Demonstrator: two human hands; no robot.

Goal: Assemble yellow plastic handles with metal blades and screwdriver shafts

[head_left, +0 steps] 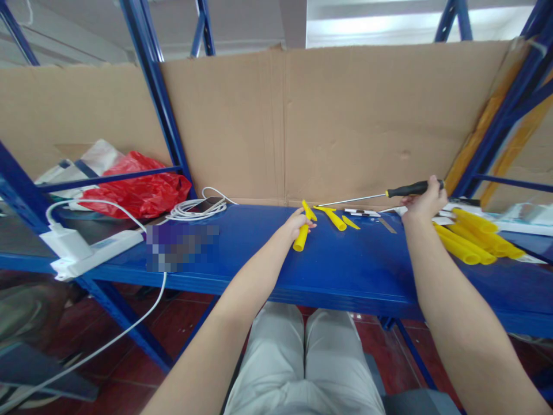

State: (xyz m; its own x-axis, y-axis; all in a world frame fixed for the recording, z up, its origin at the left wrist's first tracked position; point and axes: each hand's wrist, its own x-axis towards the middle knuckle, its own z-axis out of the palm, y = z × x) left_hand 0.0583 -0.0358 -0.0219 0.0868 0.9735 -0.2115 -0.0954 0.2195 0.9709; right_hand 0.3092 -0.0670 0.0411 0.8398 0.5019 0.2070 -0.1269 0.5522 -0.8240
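My left hand (297, 223) is closed around a yellow plastic tube (301, 237) standing slanted on the blue shelf (345, 271). My right hand (425, 203) grips the black handle of a long screwdriver (401, 190), whose thin metal shaft points left toward the tube, above the shelf. Two more yellow pieces (337, 219) lie between my hands, close to the cardboard back wall.
A pile of yellow tubes (475, 239) lies right of my right hand, with white parts behind it. A coiled white cable (196, 208), a white power strip (93, 251) and a red bag (138, 187) sit to the left. Cardboard (302, 127) closes the back; blue uprights (162, 109) flank the bay.
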